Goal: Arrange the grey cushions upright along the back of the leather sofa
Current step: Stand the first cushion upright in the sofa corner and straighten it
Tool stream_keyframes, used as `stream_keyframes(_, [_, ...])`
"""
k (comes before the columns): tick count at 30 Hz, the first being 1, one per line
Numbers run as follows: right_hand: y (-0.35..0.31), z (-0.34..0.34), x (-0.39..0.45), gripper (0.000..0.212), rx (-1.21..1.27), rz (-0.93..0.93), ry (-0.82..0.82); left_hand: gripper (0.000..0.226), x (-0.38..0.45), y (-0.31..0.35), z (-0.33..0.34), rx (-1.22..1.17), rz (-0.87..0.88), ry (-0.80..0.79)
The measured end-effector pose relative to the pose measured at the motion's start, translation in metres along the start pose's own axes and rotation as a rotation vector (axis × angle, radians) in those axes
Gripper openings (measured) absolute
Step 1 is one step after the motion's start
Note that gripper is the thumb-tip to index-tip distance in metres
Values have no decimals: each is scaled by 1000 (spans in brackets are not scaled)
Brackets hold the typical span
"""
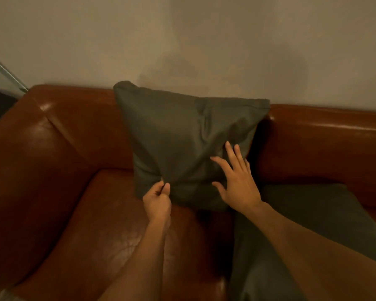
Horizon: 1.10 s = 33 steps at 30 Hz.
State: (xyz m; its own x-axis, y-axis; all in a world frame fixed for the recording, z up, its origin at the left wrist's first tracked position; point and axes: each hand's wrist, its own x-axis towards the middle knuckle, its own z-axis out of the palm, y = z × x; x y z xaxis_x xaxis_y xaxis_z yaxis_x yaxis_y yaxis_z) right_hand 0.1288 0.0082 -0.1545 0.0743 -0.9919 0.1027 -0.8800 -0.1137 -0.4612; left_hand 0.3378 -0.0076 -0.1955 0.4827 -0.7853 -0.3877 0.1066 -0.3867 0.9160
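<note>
Two grey cushions on brown leather sofa. Upright cushion stood on seat, leaning against sofa back, top edge above backrest, near left armrest. Second cushion lay flat on seat just right of it, partly under right forearm. Left hand pinched fold of fabric at upright cushion's lower left. Right hand spread, fingers extended, flat against lower right face, gripping nothing. Plain wall behind sofa.

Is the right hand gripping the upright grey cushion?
No, the right hand lies open and flat on the upright cushion; only the left hand pinches its fabric.
</note>
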Motion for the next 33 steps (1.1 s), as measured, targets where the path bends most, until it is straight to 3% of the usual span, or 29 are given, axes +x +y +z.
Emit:
stream_keyframes(5, [15,24,-26,69,21,-17,-24,6,14,-46,-20,257,-74,-126])
stream_keyframes(9, [12,33,-38,72,121,2,13,17,-1,-42,-25,36,-116,-155])
stream_keyframes(13, [-2,32,-38,78,238,28,110,8,-11,-26,-22,7,-11,-111])
stream_keyframes(17, [-23,31,-35,84,304,70,126,20,1,-12,-17,192,128,33])
stream_keyframes(18, [-25,31,-35,85,307,86,120,20,3,-9,-18,247,151,53])
stream_keyframes(21, [-21,35,-39,91,300,126,29,51,7,-10,-24,391,160,76])
stream_keyframes(24, [-15,42,-46,96,251,141,-129,43,10,-29,-34,408,57,44])
stream_keyframes(28, [-10,38,-47,92,271,144,-146,17,37,-74,-41,317,24,17])
stream_keyframes(33, [0,19,-56,87,299,161,-169,47,1,-43,-31,389,73,89])
